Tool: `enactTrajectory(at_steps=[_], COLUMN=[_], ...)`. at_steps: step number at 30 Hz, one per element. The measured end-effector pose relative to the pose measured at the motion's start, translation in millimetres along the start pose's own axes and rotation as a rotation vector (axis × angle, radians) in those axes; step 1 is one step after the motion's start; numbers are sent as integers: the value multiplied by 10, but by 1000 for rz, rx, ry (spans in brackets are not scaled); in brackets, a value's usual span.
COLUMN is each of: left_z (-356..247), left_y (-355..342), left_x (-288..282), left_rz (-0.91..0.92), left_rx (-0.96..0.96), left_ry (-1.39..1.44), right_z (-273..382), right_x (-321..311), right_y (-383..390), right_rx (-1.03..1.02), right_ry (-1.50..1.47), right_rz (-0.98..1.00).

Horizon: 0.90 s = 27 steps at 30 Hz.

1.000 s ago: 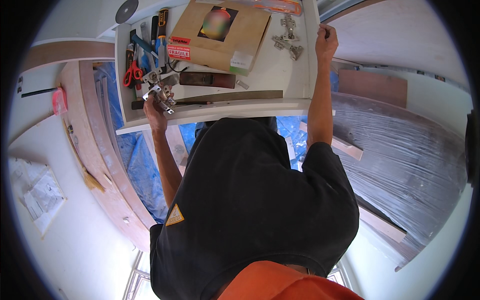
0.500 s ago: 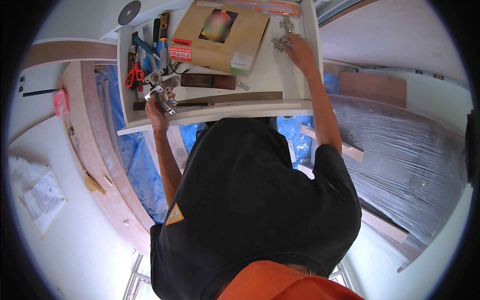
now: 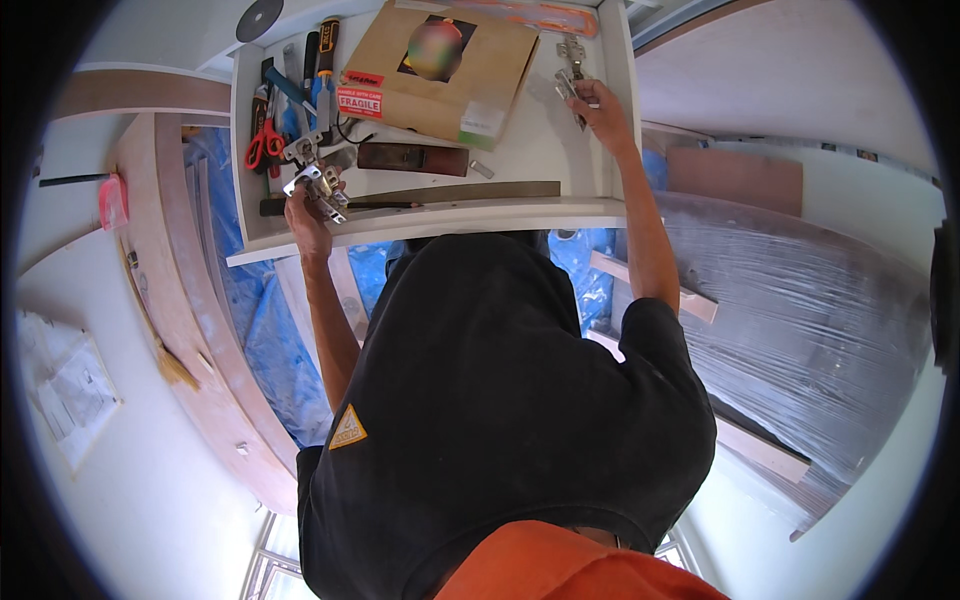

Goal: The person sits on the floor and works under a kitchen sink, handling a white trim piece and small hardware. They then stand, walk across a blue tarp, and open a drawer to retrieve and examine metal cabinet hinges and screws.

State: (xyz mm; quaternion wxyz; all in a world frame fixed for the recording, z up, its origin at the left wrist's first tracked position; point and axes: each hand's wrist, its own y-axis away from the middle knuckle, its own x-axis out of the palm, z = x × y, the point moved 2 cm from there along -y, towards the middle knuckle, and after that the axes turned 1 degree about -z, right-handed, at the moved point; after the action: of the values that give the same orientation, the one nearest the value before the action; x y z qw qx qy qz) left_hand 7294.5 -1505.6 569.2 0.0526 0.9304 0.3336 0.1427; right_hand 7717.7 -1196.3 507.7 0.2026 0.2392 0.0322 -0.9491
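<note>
Several metal cabinet hinges [image 3: 318, 182] are bunched in my left hand [image 3: 308, 222], closed around them over the drawer's front left corner. My right hand [image 3: 603, 110] pinches a single cabinet hinge [image 3: 570, 92] between thumb and fingers at the right side of the white drawer [image 3: 590, 212]. Just beyond it, another hinge [image 3: 572, 50] lies on the drawer bottom. Between my hands are a brown cardboard box [image 3: 395, 60] with red and white stickers, a dark brown flat case [image 3: 415, 159] and a small light cylinder [image 3: 482, 169].
Red-handled scissors [image 3: 264, 147], a screwdriver [image 3: 328, 45] and other hand tools fill the drawer's left side. A long flat strip [image 3: 490, 192] lies along its front. A grey disc [image 3: 259, 20] rests behind. Plastic-wrapped panels [image 3: 790, 290] stand right; blue sheeting [image 3: 285, 350] covers the left.
My right hand has closed on a hinge and lifted and turned it, shifting slightly toward me. My left hand still holds its bunch of hinges.
</note>
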Motion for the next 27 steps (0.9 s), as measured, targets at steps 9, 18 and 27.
enactTrajectory(at_steps=[9,18,27], left_z=[27,-11,-57], left_y=[-26,0,39], left_x=[-35,-18,14], left_rz=[26,50,47], left_rx=[5,-13,-27], left_ry=[-3,6,-10], right_z=[176,17,42], right_x=[-42,-37,44], right_y=[140,150,233], right_rx=[245,126,118], right_ry=[-418,172,509], right_rz=[-96,-232,-112])
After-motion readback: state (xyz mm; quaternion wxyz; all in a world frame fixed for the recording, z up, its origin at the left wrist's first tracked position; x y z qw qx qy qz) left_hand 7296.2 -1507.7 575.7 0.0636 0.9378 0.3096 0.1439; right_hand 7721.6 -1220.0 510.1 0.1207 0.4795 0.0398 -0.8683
